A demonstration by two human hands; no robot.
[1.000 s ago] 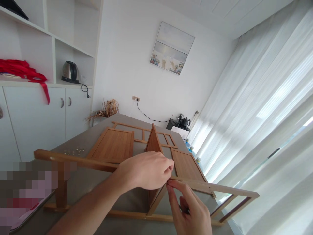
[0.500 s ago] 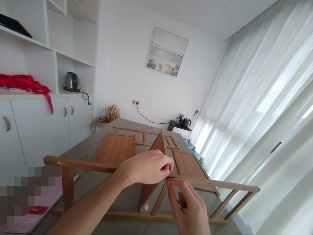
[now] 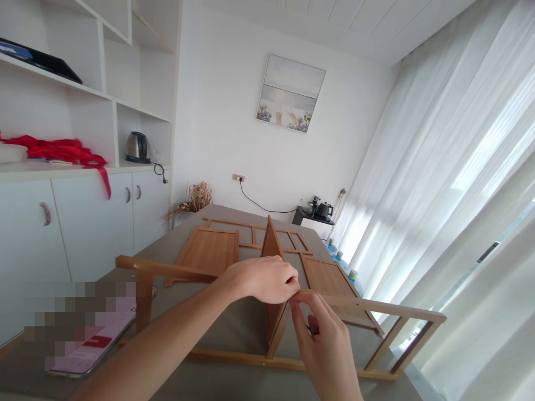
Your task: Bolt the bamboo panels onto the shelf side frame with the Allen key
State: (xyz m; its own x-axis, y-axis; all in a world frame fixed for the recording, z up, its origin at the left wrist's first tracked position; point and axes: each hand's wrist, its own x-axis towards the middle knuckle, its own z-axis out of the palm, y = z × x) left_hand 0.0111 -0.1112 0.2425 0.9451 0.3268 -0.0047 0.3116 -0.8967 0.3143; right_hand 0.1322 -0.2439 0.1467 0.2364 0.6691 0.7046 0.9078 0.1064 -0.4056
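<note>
On the table's (image 3: 221, 385) near side, the panel (image 3: 271, 240) upright against the frame (image 3: 393, 309) could tip if the left hand (image 3: 265, 280), clenched over the rail, slips, the right (image 3: 324, 337) pinching something I can't make out.

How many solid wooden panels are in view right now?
3: left panel and right panel lying on the table; upright panel between them, partly hidden by the left hand. I see no others.

no text can be read tbh, marks on the pink screen (image 3: 112, 328) at 8 o'clock and blue label (image 3: 15, 51) at 10 o'clock can't be made out
</note>
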